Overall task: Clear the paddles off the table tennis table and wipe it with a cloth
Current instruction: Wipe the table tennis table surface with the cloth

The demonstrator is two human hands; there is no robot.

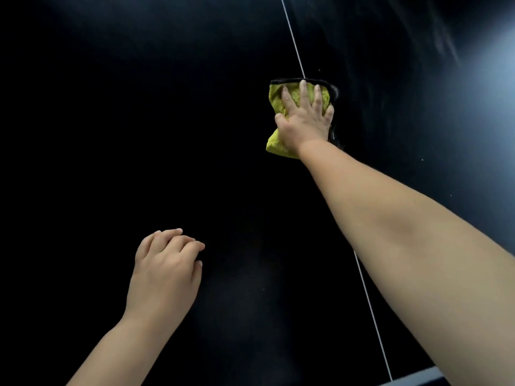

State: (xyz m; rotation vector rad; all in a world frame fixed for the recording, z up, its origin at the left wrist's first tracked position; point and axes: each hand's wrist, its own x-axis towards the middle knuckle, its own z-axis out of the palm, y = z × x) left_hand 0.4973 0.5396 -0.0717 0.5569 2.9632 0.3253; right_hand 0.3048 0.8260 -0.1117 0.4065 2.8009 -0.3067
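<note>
Wiping is in hand: the right hand [303,121], fingers spread flat, presses the yellow cloth [276,93] onto the table [139,107] at its white line [292,37]. The left hand [164,271] hangs loosely curled, holding nothing. Next, I'd say, comes a firm, even sweep.

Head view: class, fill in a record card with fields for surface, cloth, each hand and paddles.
surface: dark table with a white line
cloth: yellow-green, dark-edged, lying on the line
right hand: flat on the cloth, fingers spread, pressing
left hand: loosely curled, holds nothing, nearer the person
paddles: none in view
</note>
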